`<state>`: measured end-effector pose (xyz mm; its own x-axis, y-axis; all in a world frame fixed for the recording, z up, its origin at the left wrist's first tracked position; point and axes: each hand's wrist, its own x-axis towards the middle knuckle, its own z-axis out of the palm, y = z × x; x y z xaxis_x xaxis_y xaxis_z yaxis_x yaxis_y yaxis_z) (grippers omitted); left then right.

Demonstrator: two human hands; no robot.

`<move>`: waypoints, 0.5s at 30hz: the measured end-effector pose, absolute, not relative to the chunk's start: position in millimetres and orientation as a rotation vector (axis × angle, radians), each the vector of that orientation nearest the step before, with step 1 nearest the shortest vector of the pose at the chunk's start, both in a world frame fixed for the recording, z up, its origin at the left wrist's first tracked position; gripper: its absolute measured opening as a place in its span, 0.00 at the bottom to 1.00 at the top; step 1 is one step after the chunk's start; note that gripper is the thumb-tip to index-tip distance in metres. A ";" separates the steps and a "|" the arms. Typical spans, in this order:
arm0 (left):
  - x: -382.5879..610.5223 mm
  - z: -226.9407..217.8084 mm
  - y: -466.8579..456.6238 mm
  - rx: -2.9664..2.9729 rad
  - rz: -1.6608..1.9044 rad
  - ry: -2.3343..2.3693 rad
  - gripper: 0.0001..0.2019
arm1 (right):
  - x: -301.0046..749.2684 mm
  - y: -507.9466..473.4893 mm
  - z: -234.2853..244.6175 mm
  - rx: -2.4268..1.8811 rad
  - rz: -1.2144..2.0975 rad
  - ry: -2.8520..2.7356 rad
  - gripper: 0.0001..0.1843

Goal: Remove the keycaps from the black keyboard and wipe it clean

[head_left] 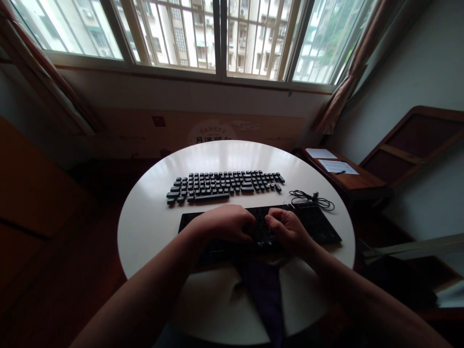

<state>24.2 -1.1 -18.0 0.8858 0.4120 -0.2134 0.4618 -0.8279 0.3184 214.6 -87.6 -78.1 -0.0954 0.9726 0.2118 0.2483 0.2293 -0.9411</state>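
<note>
A black keyboard base (319, 224) with its keys removed lies on the round white table (152, 217). Behind it, several black keycaps (224, 184) are laid out in rows in the shape of a keyboard. My left hand (223, 223) rests on the base's left half with fingers curled under. My right hand (286, 227) is on the middle of the base, fingers pinched together; what they hold is too small to see. A dark purple cloth (264, 290) lies in front of the base, under my wrists.
A coiled black cable (313, 198) lies at the base's far right corner. A wooden side table (344, 176) with papers and a pen stands to the right. A barred window and curtains are behind the table.
</note>
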 end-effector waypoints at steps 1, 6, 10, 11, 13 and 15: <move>24.1 -18.2 -0.7 2.691 -0.190 0.643 0.08 | 213.1 -86.6 -81.2 -1.195 0.952 -1.528 0.21; 23.1 -17.1 -0.7 2.698 -0.183 0.645 0.08 | 212.0 -84.6 -88.8 -1.205 0.978 -1.475 0.20; 23.3 -15.8 -1.6 2.706 -0.179 0.648 0.08 | 212.8 -84.4 -92.5 -1.208 0.957 -1.510 0.20; 23.5 -15.7 -1.6 2.705 -0.181 0.649 0.08 | 212.8 -84.5 -92.6 -1.203 0.948 -1.530 0.21; 24.0 -15.8 -1.6 2.696 -0.193 0.652 0.08 | 212.8 -85.3 -91.3 -1.190 0.928 -1.586 0.21; 24.2 -16.2 -1.3 2.684 -0.206 0.656 0.08 | 212.6 -86.9 -89.0 -1.184 0.900 -1.658 0.20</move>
